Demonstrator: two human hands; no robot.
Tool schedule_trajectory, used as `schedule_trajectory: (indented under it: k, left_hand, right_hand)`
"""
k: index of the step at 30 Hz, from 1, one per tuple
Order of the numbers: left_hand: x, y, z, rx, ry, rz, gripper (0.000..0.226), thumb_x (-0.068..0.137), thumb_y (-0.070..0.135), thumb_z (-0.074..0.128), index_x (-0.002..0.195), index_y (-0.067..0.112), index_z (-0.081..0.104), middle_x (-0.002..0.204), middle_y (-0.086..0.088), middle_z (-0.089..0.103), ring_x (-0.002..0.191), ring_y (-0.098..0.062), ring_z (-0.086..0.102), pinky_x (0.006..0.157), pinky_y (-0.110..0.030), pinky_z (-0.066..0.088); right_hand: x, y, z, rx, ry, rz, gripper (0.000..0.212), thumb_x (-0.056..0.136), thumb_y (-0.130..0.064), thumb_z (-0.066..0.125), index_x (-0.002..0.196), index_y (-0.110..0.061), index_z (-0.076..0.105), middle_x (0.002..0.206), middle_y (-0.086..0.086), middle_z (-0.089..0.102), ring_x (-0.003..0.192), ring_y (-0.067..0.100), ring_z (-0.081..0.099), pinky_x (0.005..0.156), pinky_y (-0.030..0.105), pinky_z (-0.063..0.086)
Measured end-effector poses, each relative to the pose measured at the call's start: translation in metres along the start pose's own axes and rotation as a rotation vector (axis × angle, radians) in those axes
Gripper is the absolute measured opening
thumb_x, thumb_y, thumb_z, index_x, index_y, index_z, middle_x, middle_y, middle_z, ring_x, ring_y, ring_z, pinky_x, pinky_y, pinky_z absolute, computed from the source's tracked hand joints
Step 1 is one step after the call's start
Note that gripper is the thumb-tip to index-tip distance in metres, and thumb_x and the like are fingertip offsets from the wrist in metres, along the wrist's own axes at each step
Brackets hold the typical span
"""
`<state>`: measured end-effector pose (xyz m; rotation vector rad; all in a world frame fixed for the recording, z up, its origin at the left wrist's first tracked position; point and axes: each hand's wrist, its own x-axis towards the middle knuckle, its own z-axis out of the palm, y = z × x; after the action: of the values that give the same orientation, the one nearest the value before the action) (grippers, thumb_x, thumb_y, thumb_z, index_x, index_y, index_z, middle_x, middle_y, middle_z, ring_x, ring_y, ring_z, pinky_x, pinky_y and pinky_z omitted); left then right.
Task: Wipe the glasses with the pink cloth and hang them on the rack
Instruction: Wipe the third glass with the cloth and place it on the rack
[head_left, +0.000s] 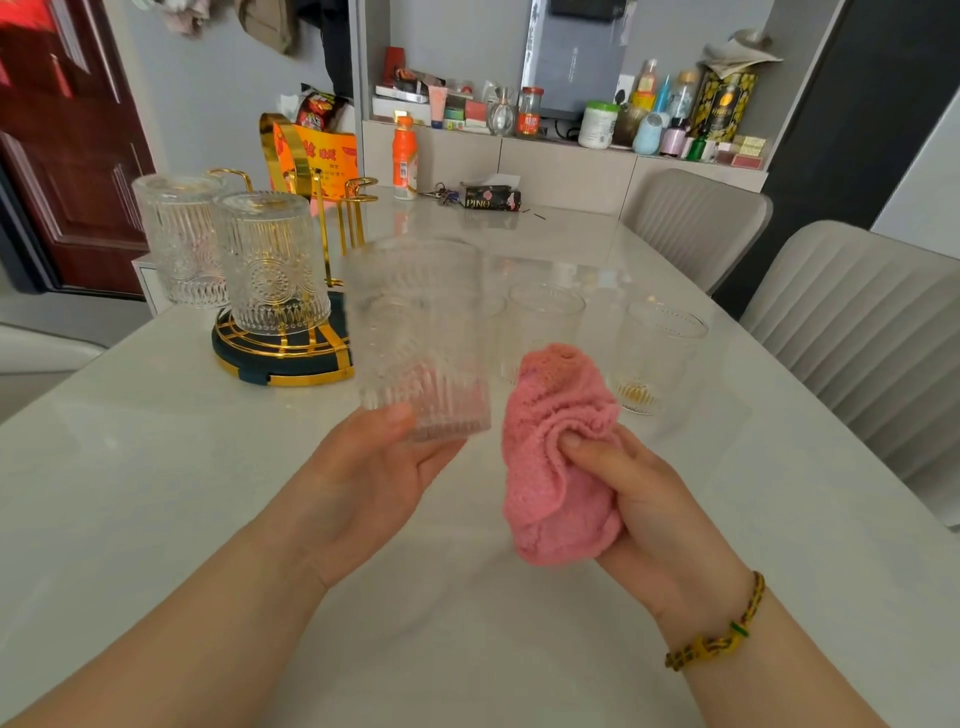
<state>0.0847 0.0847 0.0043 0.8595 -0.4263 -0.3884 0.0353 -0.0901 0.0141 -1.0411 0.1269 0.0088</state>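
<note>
Gripping a ribbed glass (423, 338) by its base in the left hand (374, 478) above the bench (156, 467), with the pink cloth (556, 462) bunched in the curled right hand (649, 499) just beside it, not touching. Seemingly wiped and due for hanging, though too blurred to be sure. Beyond two waiting glasses (545, 322) standing upright, calls for upending it onto a free peg of the gold rack (283, 348), beside two hung glasses (270, 260).

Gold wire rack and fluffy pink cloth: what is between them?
In the head view, a blurred clear ribbed glass, held at its base by the left hand, lies between rack and cloth.
</note>
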Motion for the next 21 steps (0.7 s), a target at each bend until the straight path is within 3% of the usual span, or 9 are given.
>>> schedule_trajectory:
  k: [5,9,12,16,21]
  left_hand:
    - [-0.001,0.000,0.007,0.265,0.056,0.166,0.067,0.034,0.049,0.085,0.093,0.022,0.071,0.095,0.010,0.072,0.097,-0.005,0.065,0.076,-0.015,0.050]
    - [0.000,-0.010,0.010,0.509,0.143,0.134,0.095,0.024,0.035,0.084,0.111,0.008,0.055,0.088,0.006,0.073,0.086,-0.008,0.069,0.066,-0.016,0.051]
    - [0.004,-0.017,0.007,0.602,0.220,0.130,0.102,0.029,0.034,0.076,0.122,0.006,0.047,0.099,-0.001,0.068,0.086,-0.007,0.067,0.063,-0.013,0.051]
    - [0.009,-0.016,0.001,0.622,0.305,0.169,0.104,0.032,0.038,0.074,0.126,0.008,0.043,0.111,-0.006,0.063,0.095,-0.010,0.064,0.069,-0.015,0.053]
    - [0.010,-0.012,-0.001,0.588,0.309,0.194,0.097,0.033,0.036,0.073,0.122,0.009,0.047,0.099,0.004,0.065,0.084,0.000,0.066,0.064,-0.011,0.051]
  right_hand:
    - [-0.002,0.011,0.008,-0.089,-0.065,0.110,0.025,0.068,-0.002,0.061,0.093,-0.002,0.061,0.077,0.007,0.069,0.064,0.013,0.067,0.058,0.021,0.055]
    - [-0.003,0.028,0.020,-0.084,-0.105,0.119,0.033,0.081,0.001,0.057,0.113,-0.009,0.055,0.106,0.013,0.067,0.091,0.020,0.066,0.075,0.026,0.056]
    - [-0.003,0.028,0.022,-0.100,-0.121,0.103,0.037,0.083,0.002,0.053,0.116,-0.013,0.053,0.115,0.015,0.064,0.101,0.023,0.064,0.079,0.027,0.055]
    - [-0.006,0.027,0.021,-0.192,-0.172,0.075,0.040,0.067,-0.005,0.060,0.105,-0.019,0.059,0.097,0.004,0.070,0.087,0.014,0.068,0.067,0.021,0.054]
    - [-0.007,0.015,0.017,-0.181,-0.112,0.014,0.034,0.065,-0.005,0.060,0.099,-0.012,0.062,0.084,0.006,0.069,0.071,0.012,0.067,0.057,0.020,0.053]
